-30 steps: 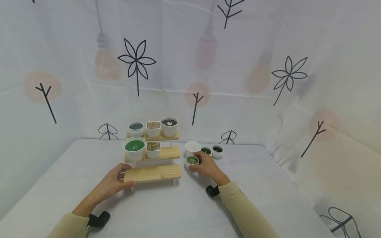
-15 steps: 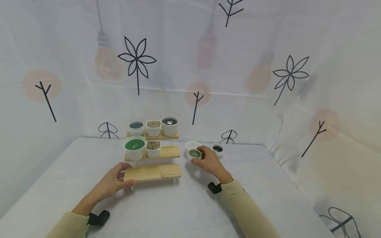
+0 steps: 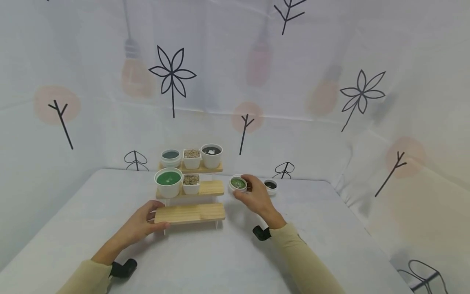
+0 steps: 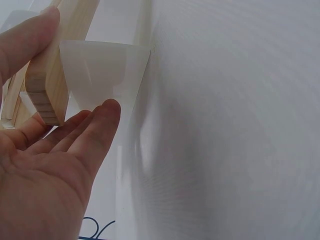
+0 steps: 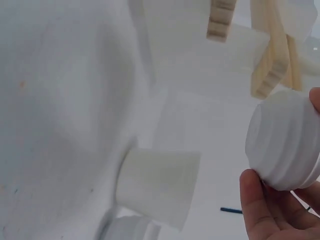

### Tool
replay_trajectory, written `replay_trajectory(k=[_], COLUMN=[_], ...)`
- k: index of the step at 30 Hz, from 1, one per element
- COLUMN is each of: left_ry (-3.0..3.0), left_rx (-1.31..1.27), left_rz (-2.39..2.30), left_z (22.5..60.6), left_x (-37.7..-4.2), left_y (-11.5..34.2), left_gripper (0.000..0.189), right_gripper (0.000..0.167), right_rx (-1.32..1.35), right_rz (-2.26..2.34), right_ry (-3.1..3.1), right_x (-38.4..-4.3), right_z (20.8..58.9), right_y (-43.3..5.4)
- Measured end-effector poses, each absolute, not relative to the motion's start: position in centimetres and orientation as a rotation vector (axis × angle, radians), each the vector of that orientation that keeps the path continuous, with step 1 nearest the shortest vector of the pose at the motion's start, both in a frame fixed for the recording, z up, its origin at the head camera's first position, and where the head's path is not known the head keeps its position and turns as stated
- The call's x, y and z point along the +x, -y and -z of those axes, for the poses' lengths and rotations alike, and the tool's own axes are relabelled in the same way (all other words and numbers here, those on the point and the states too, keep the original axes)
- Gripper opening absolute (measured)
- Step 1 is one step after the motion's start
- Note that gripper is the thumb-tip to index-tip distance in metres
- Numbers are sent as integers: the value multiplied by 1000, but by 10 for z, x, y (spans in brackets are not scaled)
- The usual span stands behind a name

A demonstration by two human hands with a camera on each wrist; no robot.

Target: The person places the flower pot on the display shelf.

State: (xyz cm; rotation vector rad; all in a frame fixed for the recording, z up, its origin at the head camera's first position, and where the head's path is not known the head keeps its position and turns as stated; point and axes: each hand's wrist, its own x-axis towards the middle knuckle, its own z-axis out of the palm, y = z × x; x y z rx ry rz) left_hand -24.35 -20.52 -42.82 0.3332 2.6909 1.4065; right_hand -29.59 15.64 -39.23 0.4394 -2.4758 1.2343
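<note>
My right hand (image 3: pixel 255 198) pinches a small white ribbed pot (image 3: pixel 238 183) with green contents. In the right wrist view this pot (image 5: pixel 282 142) is held above the table, its base showing. A white cup (image 5: pixel 157 185) stands below it, and in the head view the held pot hides most of that cup. My left hand (image 3: pixel 141 224) holds the left end of the lowest wooden shelf (image 3: pixel 191 213) of a tiered stand. Seen from the left wrist, the thumb presses the plank (image 4: pixel 62 55) and the fingers lie by its translucent leg (image 4: pixel 102 72).
On the middle shelf (image 3: pixel 211 188) sit a green-filled cup (image 3: pixel 169 182) and a square pot (image 3: pixel 191 183). The top shelf bears a round pot (image 3: pixel 171 158), a square pot (image 3: pixel 192 158) and a dark-filled cup (image 3: pixel 211 156). A small dark-filled pot (image 3: pixel 271 187) stands right of my right hand.
My right hand has raised the small green-filled pot and moved it away from me, from before the white cup to in front of its opening. The left hand stays on the lowest shelf.
</note>
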Motion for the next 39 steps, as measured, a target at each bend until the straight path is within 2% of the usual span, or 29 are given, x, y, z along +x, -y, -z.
replay_trajectory(k=[17, 39], left_ry=[-2672, -2689], left_rx=[324, 334], left_rz=[-1414, -1400], left_z=[429, 427], left_x=[-243, -243], left_y=[207, 206], left_gripper=[80, 82], right_gripper=[58, 55], right_rx=[562, 670], right_rz=[-1316, -1286], right_ry=[2394, 2380], right_x=[-297, -302], right_z=[375, 376], right_y=[-128, -97])
